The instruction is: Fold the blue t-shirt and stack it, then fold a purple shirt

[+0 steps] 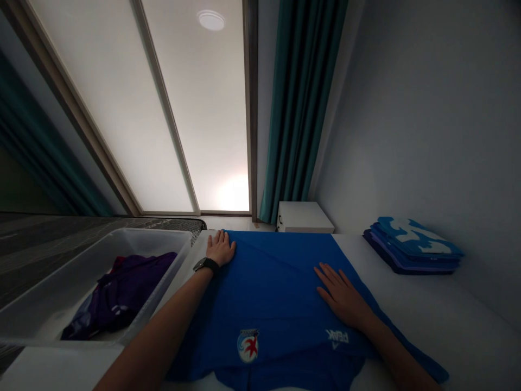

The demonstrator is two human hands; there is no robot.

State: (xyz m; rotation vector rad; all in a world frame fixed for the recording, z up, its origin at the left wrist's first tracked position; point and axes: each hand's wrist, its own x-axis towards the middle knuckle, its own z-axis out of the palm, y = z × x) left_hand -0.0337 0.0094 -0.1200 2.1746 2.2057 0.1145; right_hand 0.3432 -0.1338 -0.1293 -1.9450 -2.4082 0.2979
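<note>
A royal-blue fabric sports shirt (280, 288) lies spread on a white, flat surface (439, 320), its collar end out of clear view. The left hand (220, 248) rests at the shirt's far left corner, fingers straight and slightly apart, gripping nothing; the right hand (342, 297) lies on the shirt's right half, fingers extended with small gaps, likewise holding nothing. Both are palm down, forearms reaching in from the near side; a black wristwatch (206, 265) circles the left wrist. The cloth is mostly smooth, creased toward its near edge, with a red-and-white crest (248, 346) and white "PEAK" lettering (337, 336). Left of the shirt, a translucent plastic bin (154, 240) holds crumpled dark-purple garments (130, 282). Right of the shirt sits a neat stack of folded blue and purple clothes (413, 247). Beyond the shirt stands a boxy white cabinet (305, 217).
</note>
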